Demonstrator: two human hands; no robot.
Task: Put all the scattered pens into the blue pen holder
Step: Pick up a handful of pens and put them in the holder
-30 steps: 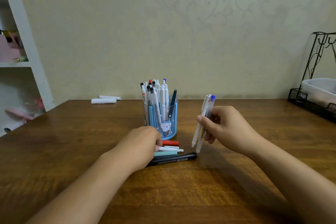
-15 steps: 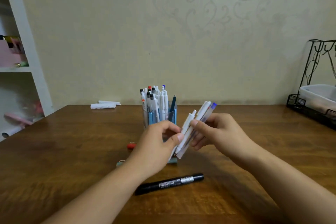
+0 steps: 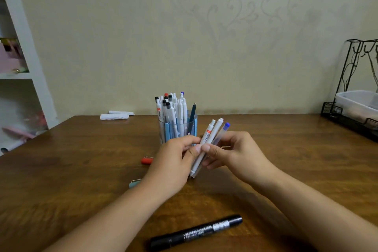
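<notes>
The blue pen holder (image 3: pixel 193 128) stands mid-table, packed with several white pens. Just in front of it my right hand (image 3: pixel 235 153) grips a bunch of three white pens (image 3: pixel 210 137), tilted, tops up and to the right, one with a blue cap. My left hand (image 3: pixel 173 161) pinches the same bunch from the left, thumb against the barrels. A black marker (image 3: pixel 196 232) lies near the table's front edge. A red pen (image 3: pixel 147 160) and a teal pen (image 3: pixel 135 183) lie on the wood, partly hidden behind my left hand.
A wooden table (image 3: pixel 81 180) fills the view. White rolled paper pieces (image 3: pixel 114 116) lie at the back left. A black wire rack with a white tub (image 3: pixel 358 104) sits at the right edge. White shelving (image 3: pixel 24 67) stands on the left.
My left hand rose from the pens lying on the table with a white pen and brought it against the two pens in my right hand. The view tilted down.
</notes>
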